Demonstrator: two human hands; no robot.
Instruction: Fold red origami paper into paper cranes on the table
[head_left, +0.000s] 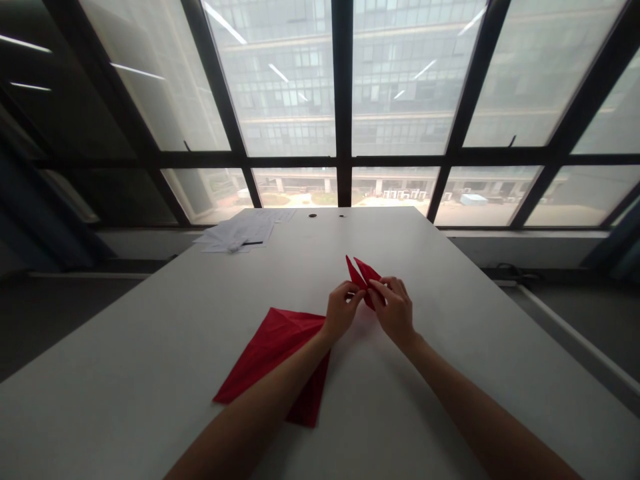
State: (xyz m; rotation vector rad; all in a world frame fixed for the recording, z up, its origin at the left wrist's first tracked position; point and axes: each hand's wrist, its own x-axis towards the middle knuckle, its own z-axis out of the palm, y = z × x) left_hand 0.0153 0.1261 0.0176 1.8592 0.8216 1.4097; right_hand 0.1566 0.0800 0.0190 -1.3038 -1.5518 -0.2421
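Observation:
A small folded piece of red paper (367, 272), with two pointed tips standing up, is held above the table between both my hands. My left hand (343, 308) pinches its left side, thumb and fingers closed. On the other side my right hand (395, 308) grips the paper, the fingers curled around its edge. Part of the folded paper is hidden behind the fingers. Under my left forearm lies a larger creased red sheet (273, 343), flat on the tabletop and partly covered by the arm.
The white table (150, 360) stretches away toward large dark-framed windows. Several white papers (240, 230) lie at its far left, with a dark pen (253, 243) on them. A round dark hole (313, 215) is near the far edge. Blue curtains (40, 207) hang at the sides.

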